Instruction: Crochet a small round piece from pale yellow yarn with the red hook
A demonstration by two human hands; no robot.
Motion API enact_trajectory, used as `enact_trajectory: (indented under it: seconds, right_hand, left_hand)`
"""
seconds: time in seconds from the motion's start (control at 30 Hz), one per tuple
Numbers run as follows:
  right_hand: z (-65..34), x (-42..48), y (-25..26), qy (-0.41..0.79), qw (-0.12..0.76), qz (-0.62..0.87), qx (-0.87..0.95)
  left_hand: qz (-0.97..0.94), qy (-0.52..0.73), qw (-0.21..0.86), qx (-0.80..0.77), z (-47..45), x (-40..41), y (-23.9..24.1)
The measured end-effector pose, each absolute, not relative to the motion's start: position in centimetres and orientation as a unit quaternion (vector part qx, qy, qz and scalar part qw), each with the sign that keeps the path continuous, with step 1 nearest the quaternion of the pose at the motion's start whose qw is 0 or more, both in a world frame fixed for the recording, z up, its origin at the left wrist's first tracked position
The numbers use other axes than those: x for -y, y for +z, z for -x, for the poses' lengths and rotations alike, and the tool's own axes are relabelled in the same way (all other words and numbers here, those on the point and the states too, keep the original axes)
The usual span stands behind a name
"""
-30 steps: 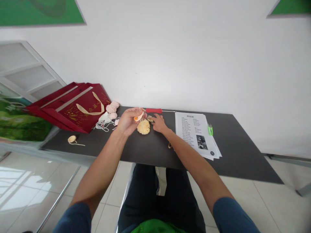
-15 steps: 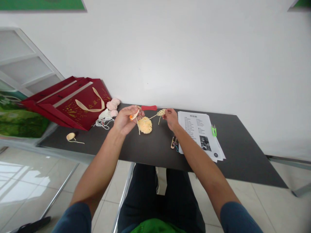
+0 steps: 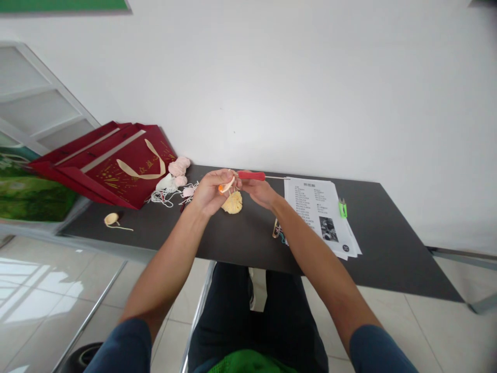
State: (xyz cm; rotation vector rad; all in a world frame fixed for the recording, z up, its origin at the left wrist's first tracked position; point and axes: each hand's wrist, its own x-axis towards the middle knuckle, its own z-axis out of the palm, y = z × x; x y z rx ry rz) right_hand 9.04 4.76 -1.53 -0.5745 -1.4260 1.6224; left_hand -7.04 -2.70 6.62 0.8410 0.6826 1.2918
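My left hand (image 3: 210, 192) is closed on a small orange and cream crocheted piece (image 3: 226, 186), pinched between thumb and fingers. A crochet hook with a red handle (image 3: 251, 175) lies across the fingers of my right hand (image 3: 259, 190), which are closed around it, partly hidden. The handle's left end meets the piece at my left fingertips. Strands of yarn run down from there to a pale yellow ball of yarn (image 3: 233, 202) just below both hands. What my right fingertips pinch behind the handle is hard to make out.
Red gift bags (image 3: 116, 163) stand at the left, beside pink yarn balls (image 3: 179, 167) and tangled white yarn (image 3: 164, 191). A small cream crocheted cup (image 3: 111, 219) lies near the left front edge. Printed sheets (image 3: 310, 207) and green thread snips (image 3: 342, 208) are at the right.
My right hand has moved left, from the stretched-out loops of yellow yarn to the red hook handle. My left hand and its piece have shifted slightly right.
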Motion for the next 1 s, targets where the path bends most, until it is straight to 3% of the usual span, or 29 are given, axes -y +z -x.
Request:
enact_trajectory:
  seconds: [0.1,0.2,0.3,0.63,0.8,1.0]
  right_hand:
    - [-9.6,-4.4,-1.9,0.599,0.377,0.225,0.670]
    - [-10.9,-4.6,-3.0,0.470,0.409,0.353,0.698]
    - [-11.7,-4.0,-4.0,0.424,0.390,0.396,0.715]
    - [-7.9,2.4,-5.2,0.359,0.200,0.282,0.867]
    - [-5.5,4.0,-4.4,0.219,0.051,0.314,0.922]
    - [-9.3,3.7,-2.3,0.198,-0.041,0.318,0.926]
  left_hand:
    - [-0.368,0.580,0.658,-0.309,7.5,2.7,6.6]
    - [-0.362,0.589,0.653,-0.308,8.3,2.7,6.3]
    - [-0.367,0.595,0.651,-0.297,9.0,2.6,6.0]
    - [-0.398,0.612,0.590,-0.346,10.8,3.0,6.0]
    - [-0.428,0.599,0.556,-0.387,11.1,3.6,4.9]
    - [-0.431,0.610,0.556,-0.365,12.3,3.7,4.0]
